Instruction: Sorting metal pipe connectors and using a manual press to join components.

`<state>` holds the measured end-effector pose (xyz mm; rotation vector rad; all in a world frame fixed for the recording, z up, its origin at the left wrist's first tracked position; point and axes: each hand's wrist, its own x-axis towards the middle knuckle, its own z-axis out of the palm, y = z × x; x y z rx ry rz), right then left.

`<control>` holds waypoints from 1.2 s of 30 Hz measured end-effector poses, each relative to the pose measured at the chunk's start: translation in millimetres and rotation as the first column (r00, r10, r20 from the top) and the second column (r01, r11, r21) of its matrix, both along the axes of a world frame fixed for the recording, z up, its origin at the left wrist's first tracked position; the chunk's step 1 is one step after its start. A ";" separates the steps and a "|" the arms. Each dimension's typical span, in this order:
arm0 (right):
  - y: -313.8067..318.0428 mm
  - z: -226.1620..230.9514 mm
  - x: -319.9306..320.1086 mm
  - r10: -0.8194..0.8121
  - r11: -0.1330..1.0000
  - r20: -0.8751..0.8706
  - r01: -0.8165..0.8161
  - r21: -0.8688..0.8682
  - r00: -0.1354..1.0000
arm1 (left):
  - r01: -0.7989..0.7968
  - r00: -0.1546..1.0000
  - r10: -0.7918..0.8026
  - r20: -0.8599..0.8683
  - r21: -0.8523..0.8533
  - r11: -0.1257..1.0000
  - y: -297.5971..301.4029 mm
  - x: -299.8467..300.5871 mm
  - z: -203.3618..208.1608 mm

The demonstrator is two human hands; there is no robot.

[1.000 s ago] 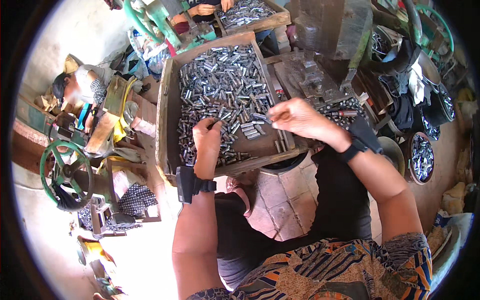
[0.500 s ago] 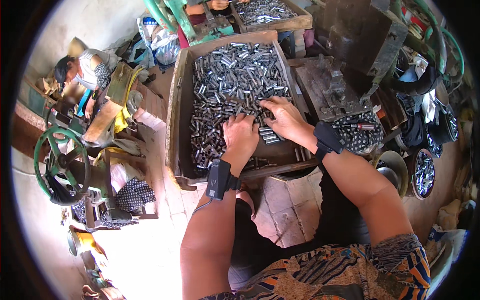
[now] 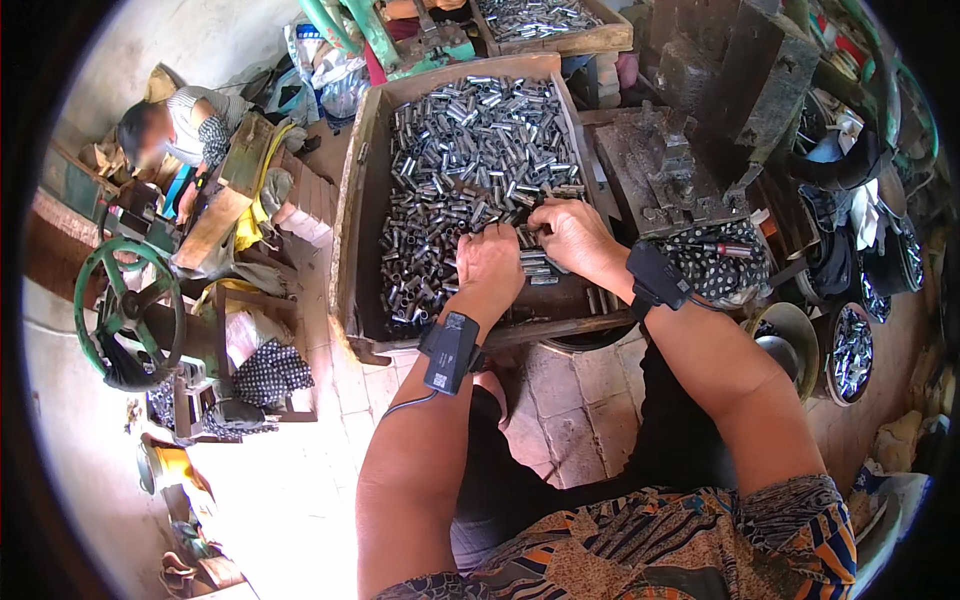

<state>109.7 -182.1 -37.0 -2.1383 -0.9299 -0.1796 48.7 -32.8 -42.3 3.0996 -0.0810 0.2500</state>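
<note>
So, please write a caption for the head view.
Left hand and right hand over metal tubes in a wooden tray.

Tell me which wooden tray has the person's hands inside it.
The central tray: left hand and right hand are inside; the far tray, at top, has neither.

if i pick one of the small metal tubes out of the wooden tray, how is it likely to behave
The metal tubes would probably roll when pushed, being round-sided. Their metallic sheen suggests they are stiff and perhaps slippery. They lie loose and crossed in the wooden tray, so lifting one may make neighbours slide.
</note>
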 end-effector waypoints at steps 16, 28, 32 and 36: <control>-26.3 11.1 -21.3 0.407 0.798 -0.734 0.179 0.575 0.543 | -0.134 0.989 0.123 -0.084 -0.862 0.488 14.4 -19.9 11.8; -15.3 19.0 -43.8 0.393 0.773 -0.690 0.187 0.606 0.608 | -0.116 0.985 0.101 -0.139 -0.971 -0.210 8.8 -42.1 43.0; -15.9 24.5 -46.0 0.385 0.762 -0.702 0.223 0.608 0.599 | -0.118 0.988 0.060 -0.143 -0.943 -0.310 7.8 -44.7 43.8; -16.9 28.6 -45.5 0.397 0.750 -0.715 0.246 0.615 0.576 | -0.113 0.990 0.048 -0.135 -0.942 -0.317 8.7 -45.1 44.8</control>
